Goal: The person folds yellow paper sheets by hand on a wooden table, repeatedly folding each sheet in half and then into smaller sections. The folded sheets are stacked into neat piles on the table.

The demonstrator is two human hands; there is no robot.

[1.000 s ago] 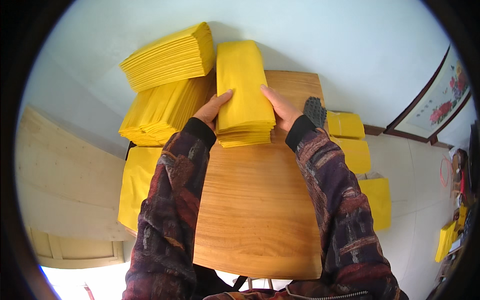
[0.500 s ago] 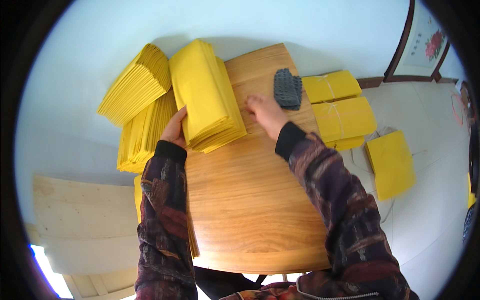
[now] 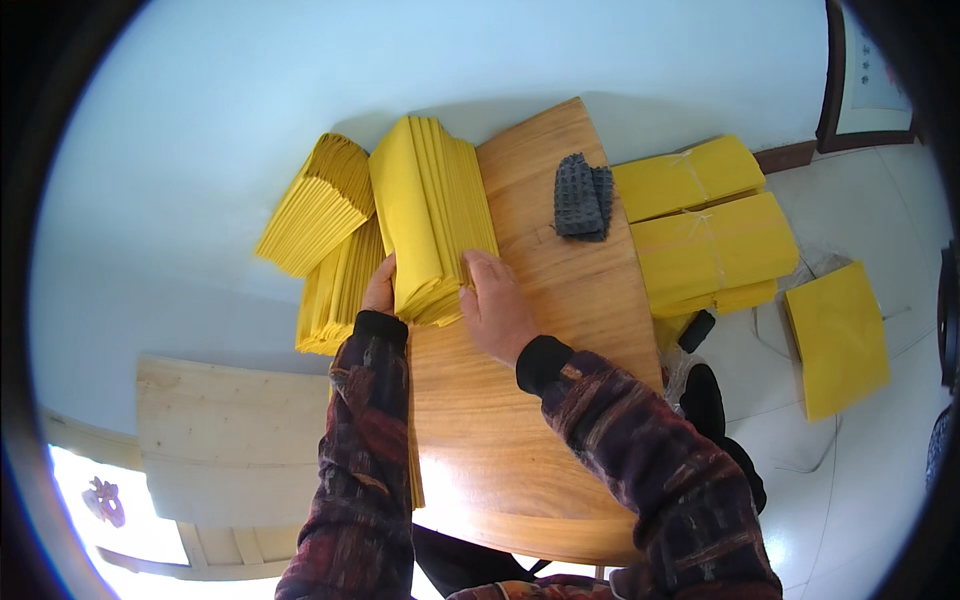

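A thick stack of folded yellow sheets (image 3: pixel 435 210) stands at the far left of the wooden table (image 3: pixel 530 420), its folded edges turned upward. My left hand (image 3: pixel 380 288) is pressed against the stack's near left side, with its fingertips partly hidden behind the paper. Against the lower right side lies my right hand (image 3: pixel 498 310), fingers bent around the edge, so that the stack is gripped between both hands. Just left of it, more folded yellow stacks are piled up, a fanned one (image 3: pixel 315 205) on top of another (image 3: pixel 345 290).
A dark grey textured cloth (image 3: pixel 582 198) lies near the table's right edge. Beyond that edge are tied yellow bundles (image 3: pixel 715 240) and a separate yellow stack (image 3: pixel 840 340) on the tiled floor. A pale wooden board (image 3: pixel 225 440) is at the left. The wall (image 3: pixel 480 60) rises behind the table.
My right hand has moved left from above the tabletop onto the stack's right side. The stack has tipped from its flat face toward its folded edges. The view has shifted slightly.
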